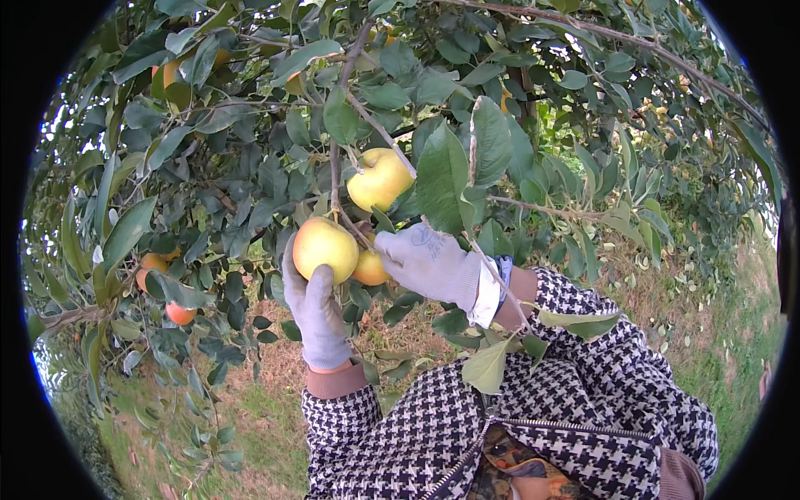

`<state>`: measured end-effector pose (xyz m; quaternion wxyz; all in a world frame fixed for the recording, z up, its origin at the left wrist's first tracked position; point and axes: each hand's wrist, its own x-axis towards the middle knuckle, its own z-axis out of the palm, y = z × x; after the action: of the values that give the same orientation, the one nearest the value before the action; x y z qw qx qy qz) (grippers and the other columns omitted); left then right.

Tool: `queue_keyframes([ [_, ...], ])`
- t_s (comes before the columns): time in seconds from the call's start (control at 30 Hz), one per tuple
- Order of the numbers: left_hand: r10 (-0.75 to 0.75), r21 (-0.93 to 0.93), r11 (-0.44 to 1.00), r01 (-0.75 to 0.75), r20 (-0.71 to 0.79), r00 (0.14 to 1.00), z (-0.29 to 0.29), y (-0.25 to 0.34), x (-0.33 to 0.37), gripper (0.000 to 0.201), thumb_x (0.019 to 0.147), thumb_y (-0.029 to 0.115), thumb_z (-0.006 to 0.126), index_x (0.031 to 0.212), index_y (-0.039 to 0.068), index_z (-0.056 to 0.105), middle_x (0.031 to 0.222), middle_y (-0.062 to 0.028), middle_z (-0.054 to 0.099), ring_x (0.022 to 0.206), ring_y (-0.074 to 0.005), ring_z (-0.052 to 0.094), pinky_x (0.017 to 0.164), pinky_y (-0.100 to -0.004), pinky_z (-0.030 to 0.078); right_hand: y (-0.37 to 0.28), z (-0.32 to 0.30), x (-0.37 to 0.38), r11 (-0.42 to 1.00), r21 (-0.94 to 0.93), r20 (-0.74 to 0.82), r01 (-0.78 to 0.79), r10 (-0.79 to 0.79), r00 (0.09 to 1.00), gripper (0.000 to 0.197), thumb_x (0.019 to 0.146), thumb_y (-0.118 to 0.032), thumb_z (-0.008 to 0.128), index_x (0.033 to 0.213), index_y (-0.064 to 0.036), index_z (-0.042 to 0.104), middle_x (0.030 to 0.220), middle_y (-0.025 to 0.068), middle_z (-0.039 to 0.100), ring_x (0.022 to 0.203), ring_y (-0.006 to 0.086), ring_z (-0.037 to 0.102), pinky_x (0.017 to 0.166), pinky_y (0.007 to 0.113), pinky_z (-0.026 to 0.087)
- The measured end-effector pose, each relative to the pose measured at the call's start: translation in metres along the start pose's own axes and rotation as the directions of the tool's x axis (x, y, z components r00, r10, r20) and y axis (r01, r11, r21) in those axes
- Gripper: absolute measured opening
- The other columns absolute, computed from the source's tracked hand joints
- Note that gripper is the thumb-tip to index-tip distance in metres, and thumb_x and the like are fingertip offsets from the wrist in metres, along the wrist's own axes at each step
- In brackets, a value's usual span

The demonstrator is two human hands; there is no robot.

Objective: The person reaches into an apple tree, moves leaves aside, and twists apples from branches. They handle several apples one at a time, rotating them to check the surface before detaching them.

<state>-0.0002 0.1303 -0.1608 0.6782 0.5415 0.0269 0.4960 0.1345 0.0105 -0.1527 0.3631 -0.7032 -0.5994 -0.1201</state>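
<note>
A yellow apple with an orange blush point(323, 248) hangs from a thin twig in the middle of the view. My left hand point(317, 312), in a pale grey glove, grips it from below and the left, thumb across its front. Partly behind it sits a smaller orange-yellow apple point(370, 267). My right hand point(433, 265), gloved too, is closed beside that apple and the twig; its fingertips are partly hidden, so what they hold cannot be made out. Just above both hands hangs another yellow apple point(379, 180), touching leaves and a branch.
A branch point(336, 167) runs down toward the apples. Large leaves point(444, 179) and a thin twig point(500, 287) cross in front of my right hand and wrist. More apples point(180, 313) hang at the left. Grass and fallen leaves point(667, 308) cover the ground.
</note>
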Motion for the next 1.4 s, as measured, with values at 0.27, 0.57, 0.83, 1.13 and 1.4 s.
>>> queue_keyframes([
  [0.27, 0.005, -0.006, 1.000, -0.006, -0.042, 0.999, 0.001, 0.003, -0.004, 0.078, 0.080, 0.030, 0.075, 0.140, -0.004, 0.039, 0.131, -0.0161, 0.053, 0.118, -0.0270, 0.056, 0.102, -0.0401, 0.048, -0.006, 0.003, -0.016, 0.993, -0.064, -0.027, 0.098, -0.099, 0.995, 0.010, 0.086, -0.017, 0.063, 0.083, -0.0100, 0.055, 0.057, 0.0127, 0.056, 0.054, 0.0355, 0.060, 0.051, 0.046, 0.046],
  [0.57, 0.018, -0.004, 1.000, -0.019, -0.029, 0.999, 0.001, 0.009, -0.003, 0.077, 0.081, 0.031, 0.076, 0.140, -0.003, 0.040, 0.132, -0.0155, 0.052, 0.119, -0.0263, 0.056, 0.103, -0.0404, 0.047, -0.008, -0.011, -0.005, 0.985, -0.096, -0.012, 0.143, -0.145, 0.989, 0.054, 0.088, -0.017, 0.062, 0.138, -0.0083, 0.044, 0.061, 0.0142, 0.061, 0.054, 0.0332, 0.062, 0.051, 0.045, 0.048],
  [0.83, 0.043, 0.033, 0.999, -0.043, -0.022, 0.999, -0.005, 0.001, -0.003, 0.069, 0.087, 0.029, 0.069, 0.140, -0.004, 0.040, 0.133, -0.0151, 0.054, 0.119, -0.0265, 0.058, 0.102, -0.0390, 0.048, 0.022, 0.016, -0.026, 0.979, -0.197, -0.039, 0.051, -0.059, 0.997, 0.013, 0.085, -0.016, 0.062, 0.089, -0.0076, 0.053, 0.057, 0.0123, 0.055, 0.057, 0.0340, 0.061, 0.053, 0.046, 0.048],
  [1.13, 0.008, -0.039, 0.999, -0.010, -0.045, 0.999, -0.002, 0.005, -0.006, 0.076, 0.080, 0.029, 0.075, 0.140, -0.002, 0.041, 0.131, -0.0153, 0.053, 0.119, -0.0271, 0.056, 0.102, -0.0410, 0.047, -0.012, -0.018, -0.035, 0.942, -0.230, 0.354, 0.244, -0.153, 0.923, 0.013, 0.084, -0.020, 0.061, 0.083, -0.0081, 0.055, 0.057, 0.0100, 0.057, 0.055, 0.0315, 0.062, 0.051, 0.043, 0.048],
  [1.4, 0.024, -0.022, 0.999, -0.025, -0.038, 0.999, 0.002, 0.008, -0.002, 0.074, 0.082, 0.030, 0.071, 0.140, -0.003, 0.039, 0.131, -0.0160, 0.053, 0.117, -0.0278, 0.058, 0.099, -0.0406, 0.051, -0.013, -0.028, 0.002, 0.885, -0.372, -0.003, 0.280, -0.303, 0.953, 0.021, 0.088, -0.020, 0.060, 0.106, -0.0088, 0.057, 0.057, 0.0128, 0.055, 0.054, 0.0336, 0.060, 0.051, 0.044, 0.048],
])
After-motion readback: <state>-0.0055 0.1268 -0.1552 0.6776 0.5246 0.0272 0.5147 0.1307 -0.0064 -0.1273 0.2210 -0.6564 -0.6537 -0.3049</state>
